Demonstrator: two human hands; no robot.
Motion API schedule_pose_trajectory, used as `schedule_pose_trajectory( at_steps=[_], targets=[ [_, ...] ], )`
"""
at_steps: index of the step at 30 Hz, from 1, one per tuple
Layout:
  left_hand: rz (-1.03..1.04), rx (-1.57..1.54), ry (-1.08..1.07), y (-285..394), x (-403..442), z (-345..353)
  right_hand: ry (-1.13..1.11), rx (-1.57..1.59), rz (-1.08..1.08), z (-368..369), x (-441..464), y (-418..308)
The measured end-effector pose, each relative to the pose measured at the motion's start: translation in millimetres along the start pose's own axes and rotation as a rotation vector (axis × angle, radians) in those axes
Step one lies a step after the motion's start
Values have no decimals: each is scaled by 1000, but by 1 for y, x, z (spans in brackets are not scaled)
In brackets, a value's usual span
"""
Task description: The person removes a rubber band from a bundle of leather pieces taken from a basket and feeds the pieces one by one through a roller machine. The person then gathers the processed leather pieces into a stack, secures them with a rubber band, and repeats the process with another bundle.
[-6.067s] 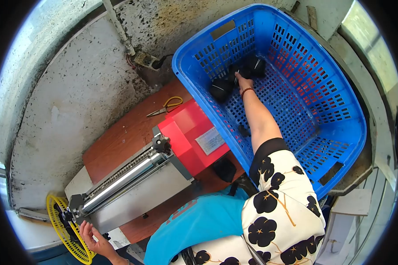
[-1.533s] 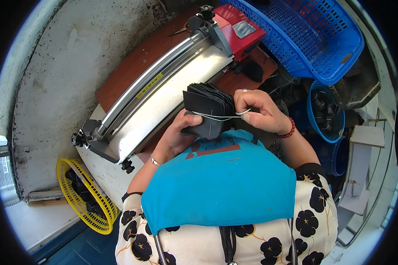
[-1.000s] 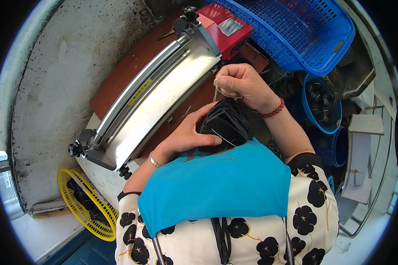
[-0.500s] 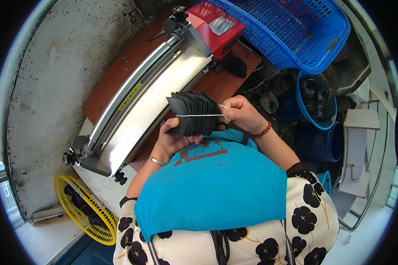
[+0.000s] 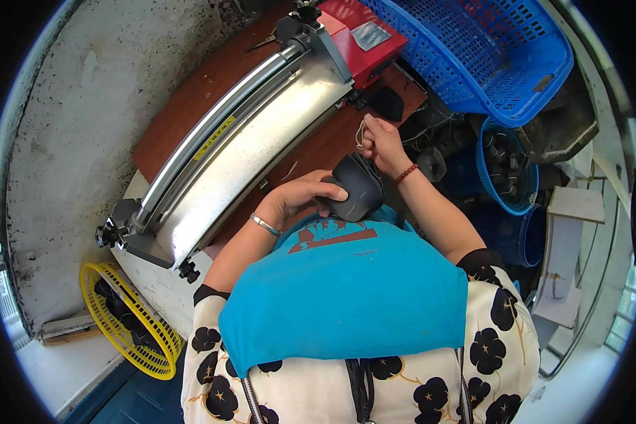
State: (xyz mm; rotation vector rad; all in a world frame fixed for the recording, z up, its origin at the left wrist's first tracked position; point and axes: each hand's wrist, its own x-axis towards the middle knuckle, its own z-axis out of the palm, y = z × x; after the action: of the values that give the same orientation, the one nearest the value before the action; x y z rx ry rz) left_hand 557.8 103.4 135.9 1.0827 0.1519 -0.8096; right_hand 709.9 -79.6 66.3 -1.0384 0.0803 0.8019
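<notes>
My left hand (image 5: 298,193) is wrapped round a stack of thin black pieces (image 5: 359,189), its thumb pressed on the near face. The material of these pieces I cannot make out. The stack rests close to the blue apron (image 5: 339,297) at my front. Up and to the right, my right hand (image 5: 384,145) pinches a thin white band (image 5: 361,133), which hangs in a small loop away from the stack.
A machine with a long metal roller (image 5: 222,120) and a red housing (image 5: 364,42) stands on a brown table (image 5: 184,106). Blue baskets (image 5: 498,116) are at right, one with black pieces. A yellow basket (image 5: 166,346) at lower left also holds black pieces.
The white band, earlier stretched around the stack, is now off it in my right hand, which moved up. My left hand turned the stack and shifted it right.
</notes>
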Motion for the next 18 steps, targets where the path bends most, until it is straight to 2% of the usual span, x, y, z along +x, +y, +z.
schedule_pose_trajectory(
  at_steps=[1,2,4,5,6,7,8,9,11,15,17,18],
  targets=[
    [-54,-52,43,-6,3,-3,84,-194,-35,-3,7,2],
    [-51,-58,45,-13,5,-6,82,-198,-30,-6,15,2],
    [28,-140,137,-31,9,-14,126,-876,-44,-20,40,9],
    [25,-145,139,-39,11,-16,-19,-1254,-416,-39,57,19],
    [39,-311,223,-48,13,-17,-23,-1255,-409,-37,63,18],
    [54,-480,309,-56,15,-18,-32,-1565,-474,-36,68,20],
    [53,-491,313,-61,18,-19,-44,-1873,-540,-34,71,21],
    [68,-594,380,-66,21,-20,-54,-1873,-534,-31,74,23],
    [97,-712,478,-67,21,-19,-73,-1845,-864,-22,74,25],
    [115,-661,552,-83,38,-23,-119,-1971,-832,-6,51,13],
    [112,-624,668,-103,58,-39,-56,-1759,-555,-1,38,13],
    [111,-629,669,-107,63,-39,-59,-1761,-552,-2,31,17]
  ],
)
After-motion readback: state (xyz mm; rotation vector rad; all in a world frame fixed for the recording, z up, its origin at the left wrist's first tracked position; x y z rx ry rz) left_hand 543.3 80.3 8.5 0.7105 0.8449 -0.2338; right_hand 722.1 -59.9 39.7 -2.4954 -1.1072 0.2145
